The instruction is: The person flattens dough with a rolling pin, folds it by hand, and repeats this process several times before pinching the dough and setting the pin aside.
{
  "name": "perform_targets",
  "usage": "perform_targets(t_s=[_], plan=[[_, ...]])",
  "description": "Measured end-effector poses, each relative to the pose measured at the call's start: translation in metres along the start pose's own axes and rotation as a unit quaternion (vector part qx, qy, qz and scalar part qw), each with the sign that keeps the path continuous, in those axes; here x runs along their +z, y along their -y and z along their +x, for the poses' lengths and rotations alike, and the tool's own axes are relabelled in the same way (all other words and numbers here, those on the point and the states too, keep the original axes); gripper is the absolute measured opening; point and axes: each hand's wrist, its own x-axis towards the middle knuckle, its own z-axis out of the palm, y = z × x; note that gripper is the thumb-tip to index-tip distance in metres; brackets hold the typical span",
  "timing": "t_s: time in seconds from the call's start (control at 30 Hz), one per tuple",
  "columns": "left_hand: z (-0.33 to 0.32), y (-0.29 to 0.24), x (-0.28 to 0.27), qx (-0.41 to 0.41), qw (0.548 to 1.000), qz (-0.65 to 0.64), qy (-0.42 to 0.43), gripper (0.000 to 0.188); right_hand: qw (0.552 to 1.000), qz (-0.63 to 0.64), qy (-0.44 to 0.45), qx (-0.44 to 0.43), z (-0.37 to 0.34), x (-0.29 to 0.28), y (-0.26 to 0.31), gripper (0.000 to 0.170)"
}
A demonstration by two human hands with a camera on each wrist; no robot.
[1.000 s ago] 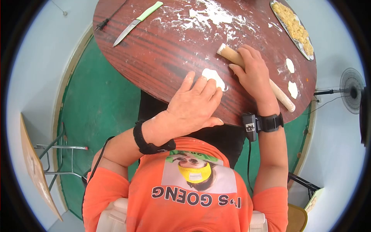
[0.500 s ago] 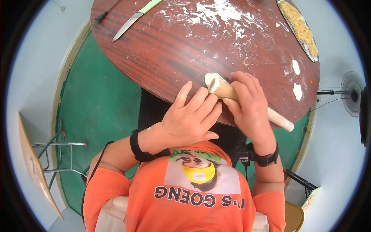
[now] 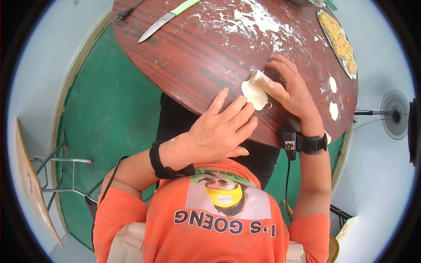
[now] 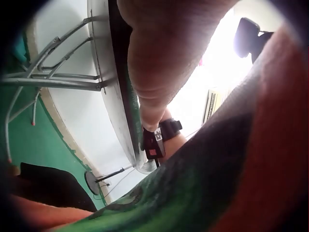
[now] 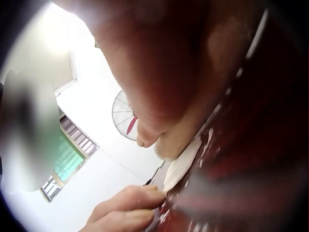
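A thin white round of dough [image 3: 253, 96] lies near the table's front edge. My left hand [image 3: 221, 125] rests beside it with fingers stretched out, the fingertips at the near-left rim of the dough. My right hand [image 3: 294, 90] holds a wooden rolling pin [image 3: 258, 77], thumb along it and the other fingers reaching over its far side. The pin's end overlaps the upper right of the dough; most of its length is hidden under the hand and wrist. In the right wrist view, the pin lies against the dough [image 5: 182, 166], with left fingertips [image 5: 152, 195] at the opposite edge.
Flour [image 3: 263, 19] is scattered over the far part of the dark red table [image 3: 197, 61]. A green-handled knife [image 3: 162, 24] and a plug [image 3: 125, 14] lie at the left. On the right are two small dough pieces [image 3: 333, 111] and a plate of yellowish food [image 3: 340, 41].
My right hand has brought the rolling pin from right of the dough onto it, then back toward its upper right. The dough looks larger and rounder. My left hand stays near its edge.
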Motion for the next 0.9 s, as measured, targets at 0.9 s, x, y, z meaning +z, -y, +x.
perform_targets(t_s=[0.9], plan=[[0.008, 0.021, -0.012, -0.011, 0.99, -0.124, 0.065, 0.057, 0.998, 0.046, -0.035, 0.024, -0.013, 0.005, 0.041, 0.024]])
